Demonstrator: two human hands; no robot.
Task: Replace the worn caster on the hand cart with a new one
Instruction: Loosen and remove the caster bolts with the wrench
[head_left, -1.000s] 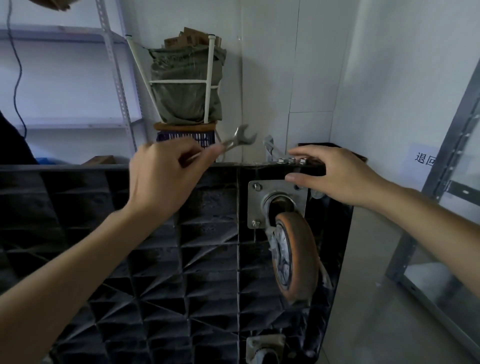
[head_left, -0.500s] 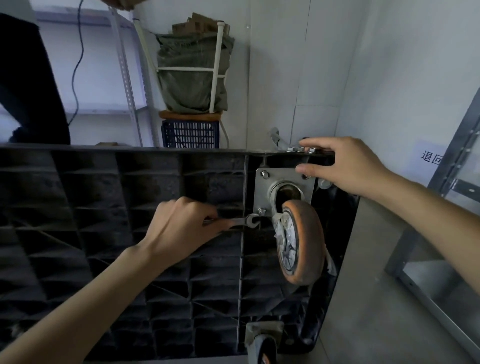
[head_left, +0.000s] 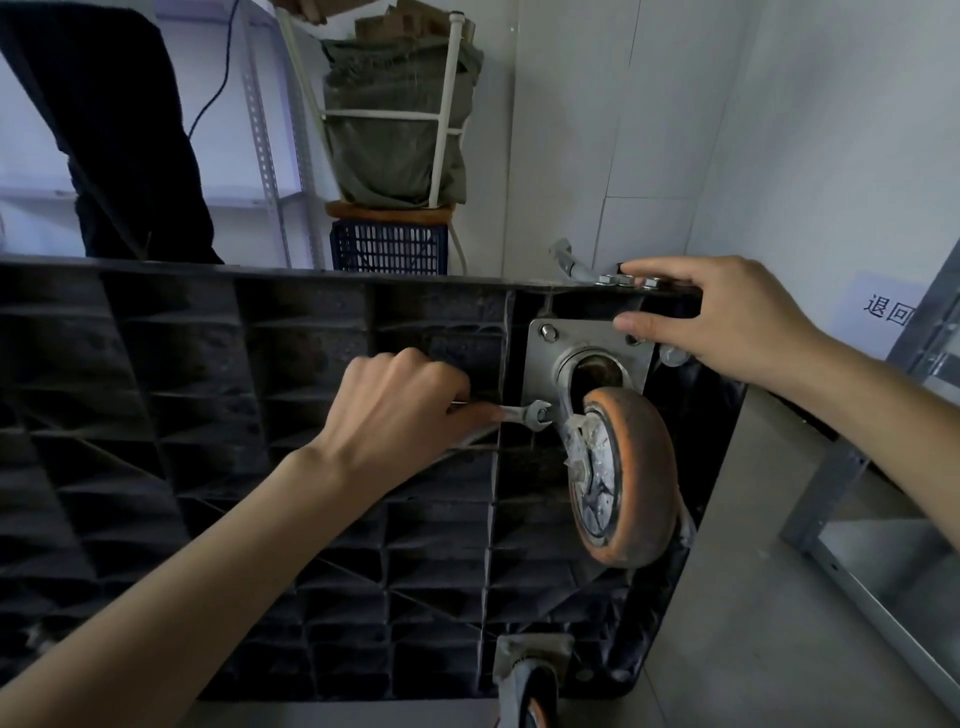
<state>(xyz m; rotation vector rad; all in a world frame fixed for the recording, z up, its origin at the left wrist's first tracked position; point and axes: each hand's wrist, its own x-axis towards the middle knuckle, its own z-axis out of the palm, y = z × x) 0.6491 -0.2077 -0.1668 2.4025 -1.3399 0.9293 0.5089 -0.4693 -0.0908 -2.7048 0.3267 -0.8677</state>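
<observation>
The black ribbed hand cart (head_left: 218, 467) stands on its side, underside facing me. A worn orange caster (head_left: 631, 478) hangs from a steel mounting plate (head_left: 540, 358) at the cart's upper right corner. My left hand (head_left: 400, 415) grips a small open-end wrench (head_left: 527, 414), whose jaw sits on the plate's lower left bolt. My right hand (head_left: 727, 317) holds the cart's top corner, thumb on the plate's upper right corner, fingers over the edge beside several loose nuts (head_left: 623, 281).
A second caster (head_left: 532, 675) shows at the cart's bottom edge. Behind stand a blue crate (head_left: 389, 247) with a sack-filled white frame, metal shelving (head_left: 265, 130) and a person in dark clothes (head_left: 119, 145). A grey metal rack (head_left: 872, 519) stands to the right on the concrete floor.
My left hand brought the wrench down from above the cart's top edge to the plate's lower left bolt. My right hand stayed on the cart's corner. The view moved closer.
</observation>
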